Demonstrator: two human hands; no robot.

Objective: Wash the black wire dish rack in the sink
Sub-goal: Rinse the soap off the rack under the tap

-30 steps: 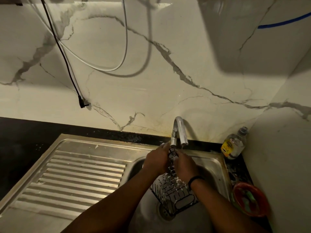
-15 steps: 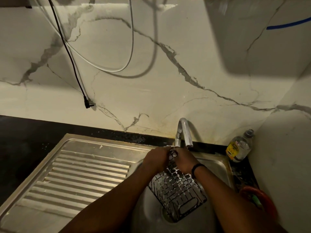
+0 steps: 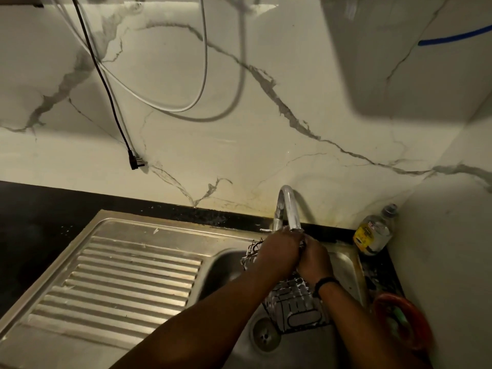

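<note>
1. The rack (image 3: 295, 302) stands tilted in the sink (image 3: 343, 265) basin, its upper end under the tap (image 3: 286, 209) and its lower end near the drain (image 3: 265, 336). White suds cling to its wires.
2. The left hand (image 3: 277, 254) curls round the rack's upper end; half a second ago it sat further left, and it has slid across the top toward the tap.
3. The right hand (image 3: 314, 259) grips the same end just beside the left — the two hands touch below the spout, as they did before.
4. The rack's lower end has swung slightly right of the drain, which was partly covered earlier and now shows whole.
5. A bottle (image 3: 372, 233) stands on the counter (image 3: 40, 222) in the right corner — a red ring (image 3: 415, 323) lies nearer, beside the sink.
6. Cables (image 3: 111, 102) hang on the marble wall.
</note>
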